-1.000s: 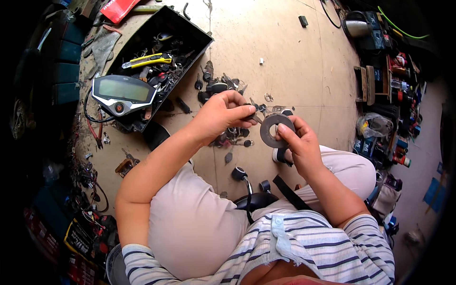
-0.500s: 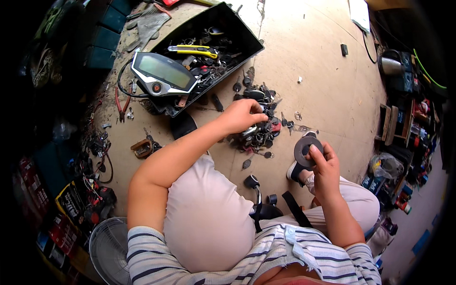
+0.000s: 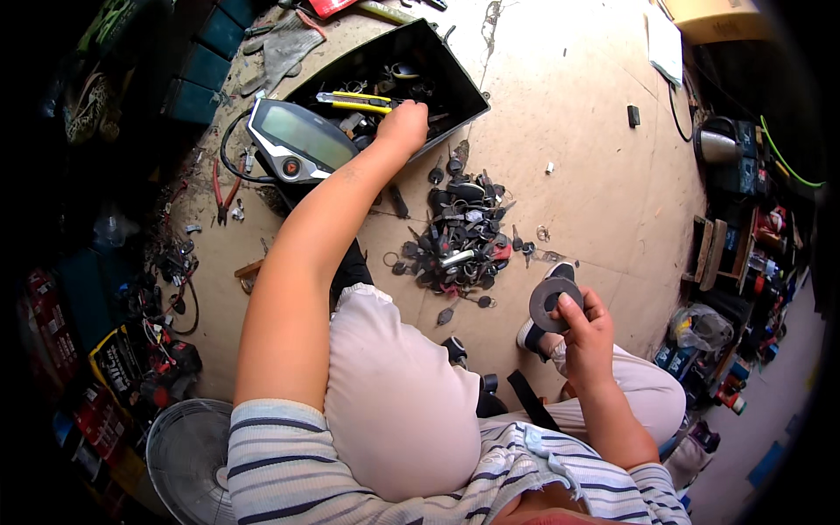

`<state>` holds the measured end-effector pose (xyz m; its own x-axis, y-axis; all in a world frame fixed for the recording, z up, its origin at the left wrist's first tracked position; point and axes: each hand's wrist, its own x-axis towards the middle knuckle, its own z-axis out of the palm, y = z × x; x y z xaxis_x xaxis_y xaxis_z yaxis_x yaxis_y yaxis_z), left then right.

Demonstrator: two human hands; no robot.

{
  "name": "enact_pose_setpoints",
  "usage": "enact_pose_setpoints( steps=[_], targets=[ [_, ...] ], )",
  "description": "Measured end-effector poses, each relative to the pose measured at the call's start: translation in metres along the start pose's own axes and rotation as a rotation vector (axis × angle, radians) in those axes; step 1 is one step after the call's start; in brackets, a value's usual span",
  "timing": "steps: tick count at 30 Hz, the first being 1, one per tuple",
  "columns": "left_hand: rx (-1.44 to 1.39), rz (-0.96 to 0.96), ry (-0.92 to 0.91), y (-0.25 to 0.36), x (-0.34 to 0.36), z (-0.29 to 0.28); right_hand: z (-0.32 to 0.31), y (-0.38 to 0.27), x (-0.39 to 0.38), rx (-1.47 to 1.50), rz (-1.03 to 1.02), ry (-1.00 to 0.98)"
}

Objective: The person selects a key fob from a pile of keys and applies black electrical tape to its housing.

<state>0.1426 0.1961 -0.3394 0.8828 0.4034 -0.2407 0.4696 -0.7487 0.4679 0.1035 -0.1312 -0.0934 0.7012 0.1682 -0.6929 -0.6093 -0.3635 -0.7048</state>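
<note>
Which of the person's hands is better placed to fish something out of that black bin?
The left hand, probably. It is already stretched into the black bin, beside the yellow-handled tool. The right hand is near the lap, holding a grey ring-shaped disc.

One flat grey ring-shaped disc [image 3: 553, 303], one black plastic tray of parts [image 3: 455, 74], one grey instrument cluster with a screen [image 3: 300, 143], one yellow-handled tool [image 3: 357, 101], one white floor fan [image 3: 188, 459], and one heap of dark keys [image 3: 459, 241], too many to count.

repair workshop: scattered keys [image 3: 459, 241], tools [image 3: 354, 101].
</note>
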Motion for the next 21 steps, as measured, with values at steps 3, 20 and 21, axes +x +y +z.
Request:
enact_pose_setpoints(
  steps=[3,20,21],
  targets=[
    [0.048,-0.073,-0.026,0.001,0.000,0.001,-0.001,0.003,0.000,0.005,0.012,0.002],
    [-0.794,0.217,-0.573,0.117,-0.126,-0.094,-0.001,-0.017,0.002,0.061,-0.108,-0.044],
    [-0.855,0.245,-0.635,0.120,-0.131,-0.089,-0.001,-0.016,0.004,0.056,-0.112,-0.045]
  ],
)
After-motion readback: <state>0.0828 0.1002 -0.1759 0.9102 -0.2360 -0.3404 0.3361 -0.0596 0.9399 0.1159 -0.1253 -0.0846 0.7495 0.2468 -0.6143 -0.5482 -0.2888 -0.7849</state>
